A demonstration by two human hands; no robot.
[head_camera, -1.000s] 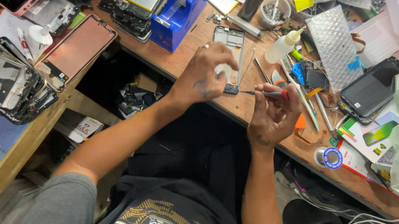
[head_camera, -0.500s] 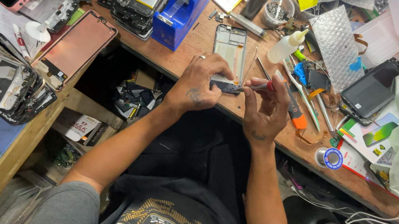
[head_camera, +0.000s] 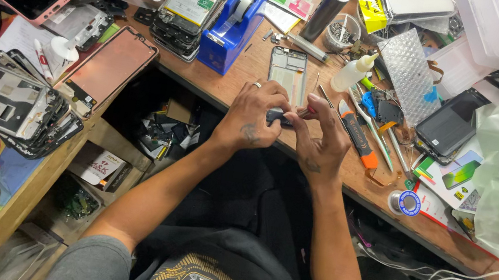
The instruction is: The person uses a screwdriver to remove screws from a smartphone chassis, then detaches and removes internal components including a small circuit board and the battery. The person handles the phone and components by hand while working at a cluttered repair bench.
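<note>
Small dark part is pinched between left hand and right hand, steadied just above the desk edge

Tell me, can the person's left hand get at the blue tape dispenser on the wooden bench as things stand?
Probably yes, once freed. The blue tape dispenser stands up and left of the left hand, with only bare wooden bench between them. But that hand now pinches a small dark part together with the right hand.

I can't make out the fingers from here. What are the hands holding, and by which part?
The left hand pinches a small dark part by its left end. The right hand grips a red-handled tool; where exactly is hidden.
</note>
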